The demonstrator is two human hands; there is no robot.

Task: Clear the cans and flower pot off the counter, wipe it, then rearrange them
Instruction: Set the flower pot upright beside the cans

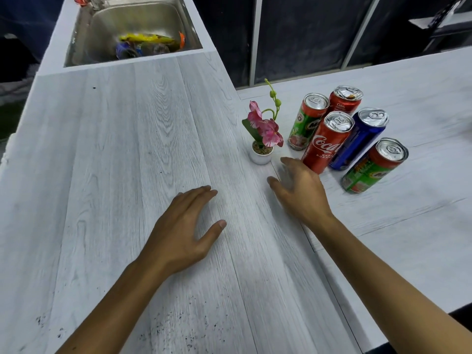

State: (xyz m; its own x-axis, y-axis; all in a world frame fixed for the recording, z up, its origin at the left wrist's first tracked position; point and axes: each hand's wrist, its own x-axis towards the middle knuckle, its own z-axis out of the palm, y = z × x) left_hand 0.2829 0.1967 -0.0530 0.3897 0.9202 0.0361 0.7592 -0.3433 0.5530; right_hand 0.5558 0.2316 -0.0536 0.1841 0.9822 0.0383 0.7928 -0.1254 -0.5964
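Note:
Several drink cans stand grouped on the white wood-grain counter (127, 149) at the right: a red Coca-Cola can (325, 143) in front, a blue can (357, 139), two green Milo cans (307, 121) (373, 166) and a red can (343, 99) at the back. A small white flower pot (261, 154) with pink flowers stands just left of them. My right hand (298, 190) hovers with spread fingers, blurred, just in front of the Coca-Cola can, holding nothing. My left hand (184, 226) lies flat on the counter, fingers straight.
A steel sink (102, 29) with a yellow wrapper and other litter sits at the far left end. A red can stands by the tap (95, 2). Dark specks dot the counter's near edge. A second white surface (408, 226) adjoins on the right.

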